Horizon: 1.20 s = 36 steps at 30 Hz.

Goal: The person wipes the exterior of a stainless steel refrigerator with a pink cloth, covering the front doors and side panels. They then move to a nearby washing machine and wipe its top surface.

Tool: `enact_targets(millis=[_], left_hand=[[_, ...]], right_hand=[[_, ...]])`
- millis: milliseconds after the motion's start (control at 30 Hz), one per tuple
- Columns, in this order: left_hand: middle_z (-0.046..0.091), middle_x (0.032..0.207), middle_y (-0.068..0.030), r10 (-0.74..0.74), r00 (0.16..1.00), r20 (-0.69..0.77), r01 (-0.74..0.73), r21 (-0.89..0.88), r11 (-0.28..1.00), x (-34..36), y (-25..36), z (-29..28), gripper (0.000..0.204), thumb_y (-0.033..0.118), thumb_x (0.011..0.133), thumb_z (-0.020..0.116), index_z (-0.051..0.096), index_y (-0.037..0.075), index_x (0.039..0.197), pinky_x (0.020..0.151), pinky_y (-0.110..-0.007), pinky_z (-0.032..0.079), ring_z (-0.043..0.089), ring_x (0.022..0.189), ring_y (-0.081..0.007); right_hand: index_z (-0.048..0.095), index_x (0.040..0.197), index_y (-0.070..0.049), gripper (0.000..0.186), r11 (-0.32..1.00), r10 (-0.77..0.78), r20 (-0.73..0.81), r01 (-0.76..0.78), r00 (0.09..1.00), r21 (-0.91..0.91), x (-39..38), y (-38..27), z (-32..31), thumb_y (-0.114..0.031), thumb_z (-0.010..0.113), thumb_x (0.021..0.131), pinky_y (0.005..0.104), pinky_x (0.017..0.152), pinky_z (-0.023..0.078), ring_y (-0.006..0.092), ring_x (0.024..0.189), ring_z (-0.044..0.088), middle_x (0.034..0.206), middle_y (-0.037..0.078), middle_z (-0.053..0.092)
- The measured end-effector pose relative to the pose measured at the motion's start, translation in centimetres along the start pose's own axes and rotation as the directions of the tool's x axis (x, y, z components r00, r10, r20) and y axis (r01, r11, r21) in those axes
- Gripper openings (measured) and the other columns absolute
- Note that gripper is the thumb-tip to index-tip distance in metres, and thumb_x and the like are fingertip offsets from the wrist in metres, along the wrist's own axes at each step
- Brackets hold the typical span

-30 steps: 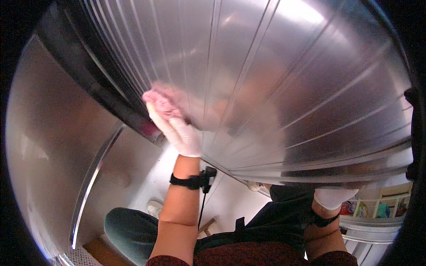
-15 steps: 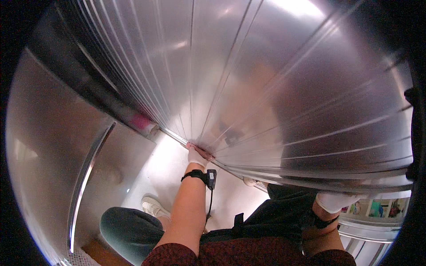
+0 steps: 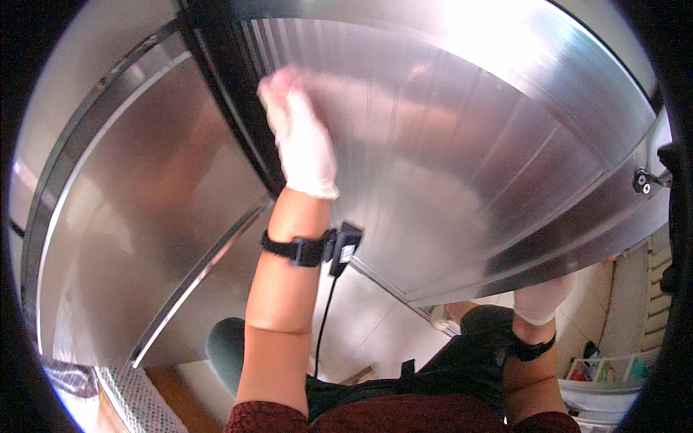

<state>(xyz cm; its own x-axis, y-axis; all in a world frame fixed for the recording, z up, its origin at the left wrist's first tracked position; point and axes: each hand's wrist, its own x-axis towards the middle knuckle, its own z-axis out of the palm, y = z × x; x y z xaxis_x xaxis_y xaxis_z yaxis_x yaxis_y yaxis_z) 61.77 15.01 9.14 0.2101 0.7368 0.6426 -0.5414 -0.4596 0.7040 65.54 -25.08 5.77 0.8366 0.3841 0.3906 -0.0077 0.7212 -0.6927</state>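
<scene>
1. Head view: the pink cloth (image 3: 284, 79), blurred, is at the upper left of the ribbed metal panel (image 3: 433, 180), beside the dark strip (image 3: 234, 108).
2. The gloved left hand (image 3: 307, 148) grasps it.
3. The right hand (image 3: 543, 299) is at the panel's lower edge, fingers hidden; I cannot tell its grip.
4. Wiping appears under way; finished and remaining areas look alike.

Pale tiled floor (image 3: 379, 314) and a greyish-beige wall (image 3: 108, 43), brightly lit.
Thin joints run between the floor's large tiles. At lower left, a dotted cover (image 3: 137, 397) lies beside a brown wooden surface (image 3: 171, 393). At lower right, a white rack (image 3: 599, 387) holds small colourful items (image 3: 580, 372) in compartments, with a ridged pale surface (image 3: 657, 270) above it. White light flares at the lower-left rim.
</scene>
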Motion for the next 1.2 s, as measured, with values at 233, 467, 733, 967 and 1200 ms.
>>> enact_targets(millis=[233, 467, 733, 967, 1200], left_hand=[[0.057, 0.132, -0.0163, 0.435, 0.9, 0.001, -0.426, 0.203, 0.882, 7.9, 3.7, 0.7, 0.043, 0.018, 0.106, 0.045, 0.045, 0.007, 0.147, 0.113, -0.042, 0.034, 0.053, 0.124, -0.0327], [0.046, 0.157, -0.0121, -0.46, 0.854, -0.243, 0.407, -0.24, 0.882, -6.2, -14.1, -7.9, 0.061, 0.043, 0.111, 0.04, 0.029, 0.01, 0.162, 0.12, -0.031, 0.032, 0.045, 0.142, -0.0193], [0.033, 0.165, 0.0004, -0.986, -0.019, 0.165, 0.798, -0.591, -0.114, -32.4, -23.2, -8.1, 0.083, 0.075, 0.098, 0.032, 0.03, 0.021, 0.16, 0.12, -0.055, 0.026, 0.032, 0.148, -0.0244], [0.037, 0.164, -0.003, -0.973, -0.092, 0.212, 0.806, -0.558, -0.198, -28.5, -19.0, -6.1, 0.076, 0.07, 0.101, 0.026, 0.038, 0.02, 0.156, 0.117, -0.056, 0.031, 0.035, 0.15, -0.0311], [0.052, 0.13, -0.0068, -0.62, 0.784, -0.025, 0.582, -0.317, 0.749, -10.4, -3.6, -0.6, 0.044, 0.051, 0.109, 0.037, 0.045, 0.015, 0.133, 0.102, -0.04, 0.047, 0.052, 0.12, -0.0212]], right_hand=[[0.058, 0.137, -0.001, 0.045, 0.985, 0.071, -0.008, -0.069, 0.997, 0.158, -0.5, -0.3, 0.0, -0.032, 0.052, 0.105, 0.0487, 0.108, 0.045, 0.032, 0.128, 0.055, 0.14, 0.013, 0.06], [0.055, 0.141, -0.004, 0.045, 0.999, -0.033, 0.073, 0.032, 0.997, 0.019, -0.3, -0.3, 1.1, -0.033, 0.047, 0.108, 0.0466, 0.104, 0.051, 0.0314, 0.121, 0.061, 0.142, 0.012, 0.059], [0.051, 0.145, -0.008, 0.049, 0.996, -0.035, 0.07, 0.04, 0.997, -0.084, -0.6, -0.6, 0.9, -0.038, 0.044, 0.107, 0.0478, 0.103, 0.053, 0.0313, 0.121, 0.063, 0.143, 0.013, 0.058], [0.055, 0.141, -0.006, 0.05, 1.0, -0.003, 0.064, 0.003, 0.998, -0.006, -0.5, 0.0, 0.3, -0.04, 0.05, 0.106, 0.0458, 0.104, 0.051, 0.0306, 0.125, 0.06, 0.14, 0.013, 0.06], [0.057, 0.137, -0.003, 0.037, 0.886, -0.061, 0.169, 0.131, 0.984, -0.444, 0.5, -0.3, 1.8, -0.023, 0.05, 0.107, 0.0428, 0.104, 0.048, 0.0269, 0.121, 0.059, 0.134, 0.009, 0.062]])
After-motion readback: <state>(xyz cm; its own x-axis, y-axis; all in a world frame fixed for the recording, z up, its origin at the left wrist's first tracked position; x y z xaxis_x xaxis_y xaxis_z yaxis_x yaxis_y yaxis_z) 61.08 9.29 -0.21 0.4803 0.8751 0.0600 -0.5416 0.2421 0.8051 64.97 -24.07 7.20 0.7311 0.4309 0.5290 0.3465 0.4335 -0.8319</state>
